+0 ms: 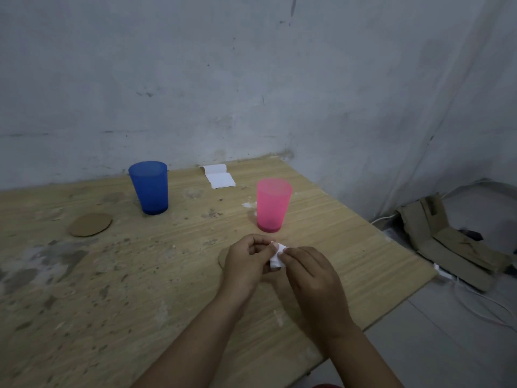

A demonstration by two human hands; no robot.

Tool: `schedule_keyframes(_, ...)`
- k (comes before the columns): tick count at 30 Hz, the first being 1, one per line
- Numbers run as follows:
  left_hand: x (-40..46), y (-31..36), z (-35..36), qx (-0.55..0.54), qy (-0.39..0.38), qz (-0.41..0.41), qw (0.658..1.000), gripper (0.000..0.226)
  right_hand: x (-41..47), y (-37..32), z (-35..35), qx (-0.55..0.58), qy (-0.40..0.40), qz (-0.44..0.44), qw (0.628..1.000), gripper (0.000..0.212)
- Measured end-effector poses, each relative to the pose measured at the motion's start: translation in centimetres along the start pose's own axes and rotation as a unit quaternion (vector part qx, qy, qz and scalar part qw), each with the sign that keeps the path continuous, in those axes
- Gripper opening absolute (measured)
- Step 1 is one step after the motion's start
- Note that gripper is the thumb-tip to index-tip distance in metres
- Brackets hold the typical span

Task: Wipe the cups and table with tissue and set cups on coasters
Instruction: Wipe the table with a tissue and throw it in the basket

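Observation:
A blue cup (pixel 150 187) stands upright on the wooden table (pixel 112 275) at the back left. A pink cup (pixel 272 204) stands upright to the right, directly on the wood. A round cardboard coaster (pixel 91 224) lies left of the blue cup. A second coaster (pixel 222 260) shows only as a sliver beneath my left hand. My left hand (pixel 246 261) and my right hand (pixel 310 278) together pinch a small white tissue (pixel 277 257) just in front of the pink cup.
A folded strip of white tissue (pixel 219 177) lies at the table's back edge by the wall. The tabletop is stained and speckled with dirt. Right of the table, on the floor, lie flattened cardboard (pixel 447 242) and white cables (pixel 475 301).

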State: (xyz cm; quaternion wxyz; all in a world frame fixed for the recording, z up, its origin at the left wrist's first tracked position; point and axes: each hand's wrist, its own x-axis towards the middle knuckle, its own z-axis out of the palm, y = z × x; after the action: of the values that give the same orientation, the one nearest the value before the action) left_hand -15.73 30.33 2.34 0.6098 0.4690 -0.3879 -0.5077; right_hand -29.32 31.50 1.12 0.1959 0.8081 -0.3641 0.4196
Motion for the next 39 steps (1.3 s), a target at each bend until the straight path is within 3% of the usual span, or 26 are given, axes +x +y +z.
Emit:
schedule_keyframes(4,-0.5,0.3,0.5,0.003,-0.025,0.001,1.000,0.008,0.5,1.1,0.2,-0.001,0.035,0.059,0.998,0.020)
schedule_keyframes(7,-1.5,-0.1,0.4,0.162,-0.044,0.097,0.981,0.014,1.1,1.9,0.0,0.044,0.062,0.199,0.977,0.022)
schedule_keyframes(9,-2.6,-0.7,-0.2,0.323,-0.100,0.194,0.921,0.021,1.4,2.8,0.1,0.059,0.054,0.278,0.957,0.027)
schedule_keyframes(11,-3.6,-1.7,-0.8,0.475,-0.174,0.266,0.821,0.035,1.6,4.0,0.7,0.049,0.013,0.324,0.945,0.029)
schedule_keyframes(13,-4.4,-2.7,-1.5,0.580,-0.215,0.273,0.737,0.047,1.6,5.0,1.4,0.029,-0.039,0.330,0.943,0.019)
schedule_keyframes(15,-4.7,-3.2,-2.0,0.626,-0.215,0.253,0.706,0.052,1.8,5.5,2.2,0.007,-0.091,0.330,0.940,0.018)
schedule_keyframes(21,-5.0,-3.3,-2.1,0.644,-0.203,0.233,0.700,0.055,2.9,4.7,4.7,0.001,-0.250,0.300,0.921,0.026)
schedule_keyframes(26,-5.2,-3.1,-2.3,0.647,-0.197,0.229,0.700,0.055,3.8,3.5,4.6,0.062,-0.249,0.295,0.920,0.018)
schedule_keyframes(33,-5.6,-3.3,-2.7,0.643,-0.192,0.236,0.703,0.055,1.7,3.5,0.7,0.109,-0.249,0.184,0.944,0.027)
schedule_keyframes(35,-5.5,-3.3,-2.8,0.638,-0.192,0.238,0.707,0.055,1.7,3.9,0.2,0.083,-0.232,0.202,0.948,0.024)
schedule_keyframes(39,-5.4,-3.2,-3.0,0.626,-0.197,0.235,0.717,0.055,3.2,3.1,2.1,0.038,-0.285,0.298,0.910,0.018)
